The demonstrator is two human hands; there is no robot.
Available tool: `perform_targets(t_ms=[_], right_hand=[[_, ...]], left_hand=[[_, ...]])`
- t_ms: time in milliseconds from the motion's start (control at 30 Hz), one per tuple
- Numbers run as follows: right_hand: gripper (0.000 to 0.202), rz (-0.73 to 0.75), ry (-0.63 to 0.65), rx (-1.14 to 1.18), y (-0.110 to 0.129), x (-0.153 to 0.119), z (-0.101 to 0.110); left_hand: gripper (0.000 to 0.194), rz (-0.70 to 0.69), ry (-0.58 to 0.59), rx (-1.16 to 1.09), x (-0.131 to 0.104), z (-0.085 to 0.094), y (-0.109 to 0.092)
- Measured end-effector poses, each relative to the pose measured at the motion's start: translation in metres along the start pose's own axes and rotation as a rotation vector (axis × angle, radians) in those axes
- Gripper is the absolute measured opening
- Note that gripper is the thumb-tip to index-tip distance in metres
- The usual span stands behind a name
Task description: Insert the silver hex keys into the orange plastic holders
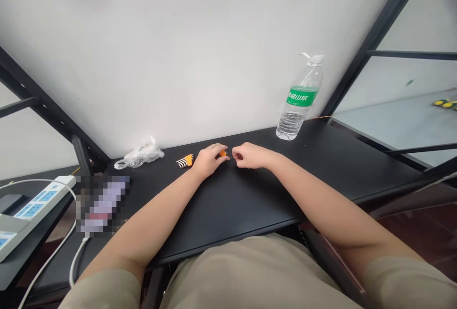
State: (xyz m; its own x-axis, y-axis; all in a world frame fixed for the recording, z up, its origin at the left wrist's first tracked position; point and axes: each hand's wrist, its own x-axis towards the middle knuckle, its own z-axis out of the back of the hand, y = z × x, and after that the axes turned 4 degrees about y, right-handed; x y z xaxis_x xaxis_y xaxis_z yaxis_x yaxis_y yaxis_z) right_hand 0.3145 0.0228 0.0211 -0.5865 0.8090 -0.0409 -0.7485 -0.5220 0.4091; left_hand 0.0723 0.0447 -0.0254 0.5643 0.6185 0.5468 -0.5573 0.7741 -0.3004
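Observation:
Near the middle of the black table, my left hand [210, 160] is closed around a small orange holder [223, 153], pinched between thumb and fingers. Just to its right is my right hand [249, 155], its fingers pinched at a thin dark piece near the holder; how that piece sits in the fingers is too small to make out. Left of my left hand lies another orange holder [189, 160] with several thin metal rods pointing left.
A large water bottle [293, 109] stands at the back right. A crumpled plastic bag [141, 154] lies back left. A pixelated phone [105, 204] with a white cable rests at the left, beside a power strip [35, 211]. Black table [221, 214] edges lie close to my body.

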Motion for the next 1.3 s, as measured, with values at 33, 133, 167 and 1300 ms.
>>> perform_targets(t_ms=[33,133,167,1300], right_hand=[[0.002,0.02,-0.034,0.022,-0.0001,0.0008,-0.0003],[0.005,0.084,-0.096,0.059,-0.0004,0.0023,-0.0006],[0.005,0.098,-0.101,0.066,-0.0004,0.0027,-0.0009],[0.011,0.172,-0.099,0.036,0.0037,0.0014,-0.0018]], left_hand=[[0.039,-0.003,0.003,-0.002,0.0002,0.0004,-0.0007],[0.042,-0.005,0.017,0.011,0.0005,0.0017,-0.0022],[0.042,-0.007,0.021,0.014,0.0005,0.002,-0.0024],[0.04,-0.031,0.103,0.052,0.0008,0.0053,-0.0045]])
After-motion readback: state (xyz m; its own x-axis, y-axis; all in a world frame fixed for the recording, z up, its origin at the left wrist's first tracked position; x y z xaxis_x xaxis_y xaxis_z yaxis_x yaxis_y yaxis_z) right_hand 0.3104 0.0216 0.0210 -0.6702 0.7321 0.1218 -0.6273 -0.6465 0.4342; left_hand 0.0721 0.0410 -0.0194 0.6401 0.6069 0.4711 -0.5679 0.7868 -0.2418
